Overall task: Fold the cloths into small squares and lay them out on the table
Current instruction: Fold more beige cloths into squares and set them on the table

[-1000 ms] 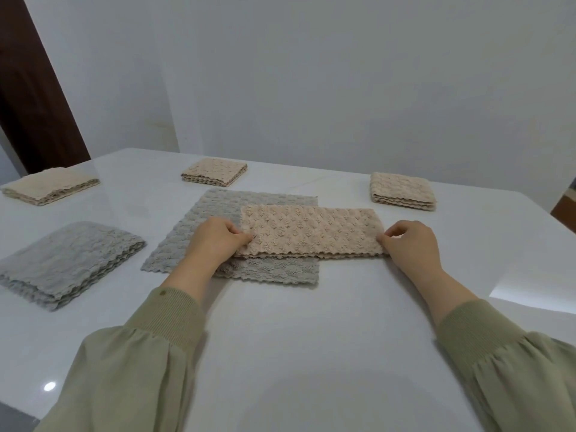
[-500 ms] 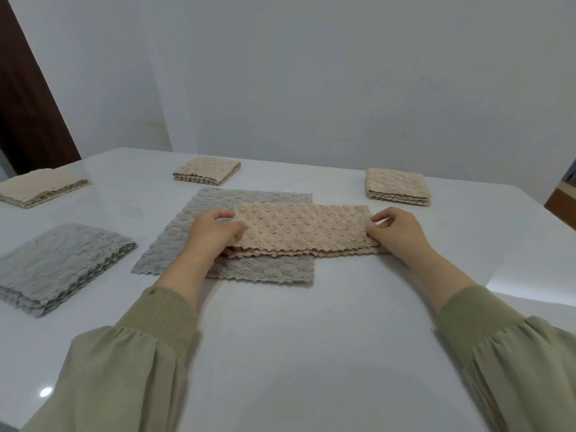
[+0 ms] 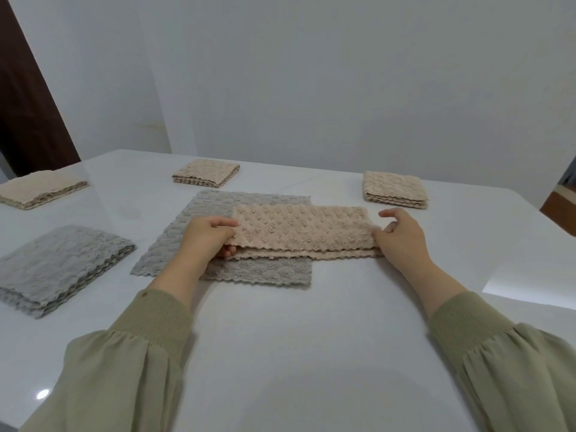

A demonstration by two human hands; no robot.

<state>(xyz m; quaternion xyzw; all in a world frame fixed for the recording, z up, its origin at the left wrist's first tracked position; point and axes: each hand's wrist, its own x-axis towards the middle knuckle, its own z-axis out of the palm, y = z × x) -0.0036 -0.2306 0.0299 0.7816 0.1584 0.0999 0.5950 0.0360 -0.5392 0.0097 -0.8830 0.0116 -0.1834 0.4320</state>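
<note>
1. Left hand [image 3: 205,238] pinches the left end of the long beige cloth [image 3: 302,232], with the thumb on top and the fingers tucked under. Right hand [image 3: 402,241] grips the right end of the same cloth, with one finger lifted a little above it.
2. The white table [image 3: 311,353] carries all the cloths.
3. The flat grey cloth [image 3: 249,202] lies spread open in the middle of the table.
4. The folded grey cloth [image 3: 59,263] sits by the left edge of the table, well apart from the hands.
5. The long beige cloth is folded in two and lies across the flat grey cloth. Its right end sticks out onto the bare table. The top layer's near edge sits a bit back from the bottom layer's edge.
6. The folded beige stack [image 3: 37,193] lies near the far left corner.
7. One small beige square [image 3: 394,190] sits near the far edge, toward the right corner.
8. Another beige square [image 3: 205,173] sits near the far edge, just behind the flat grey cloth.
</note>
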